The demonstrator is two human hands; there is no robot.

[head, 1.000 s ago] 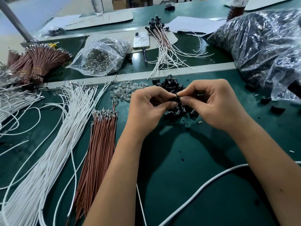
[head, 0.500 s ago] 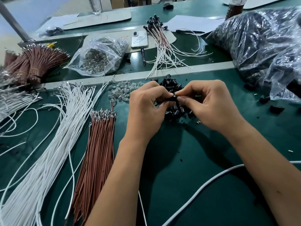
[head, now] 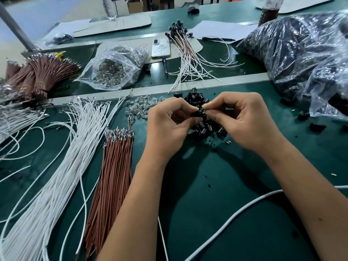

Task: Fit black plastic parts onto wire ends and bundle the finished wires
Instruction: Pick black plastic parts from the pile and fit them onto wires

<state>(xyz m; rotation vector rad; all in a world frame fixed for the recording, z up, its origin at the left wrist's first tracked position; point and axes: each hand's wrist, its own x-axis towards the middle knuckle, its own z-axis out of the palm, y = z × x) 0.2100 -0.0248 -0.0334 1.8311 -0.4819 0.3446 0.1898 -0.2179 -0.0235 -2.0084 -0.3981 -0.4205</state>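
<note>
My left hand [head: 169,125] pinches a small black plastic part [head: 198,113] between thumb and forefinger. My right hand [head: 244,121] meets it from the right, its thumb and forefinger pinching the part's other end, where something small and shiny shows. Both hands hover just over a heap of loose black parts [head: 202,129] on the green table [head: 216,185]. A fan of white wires [head: 62,157] and a row of brown wires [head: 111,176] with metal tips lie at the left. Finished wires with black caps [head: 186,51] lie at the back.
A clear bag of small glass bulbs [head: 113,72] and loose bulbs [head: 139,106] sit behind my left hand. Tied brown wire bundles [head: 41,76] lie far left. A big plastic bag of black parts [head: 305,59] fills the right. A phone [head: 161,48] lies at the back; a white cable [head: 235,217] crosses the front.
Both hands stay joined over the black heap and have shifted only slightly. The fingertips keep working the same black part.
</note>
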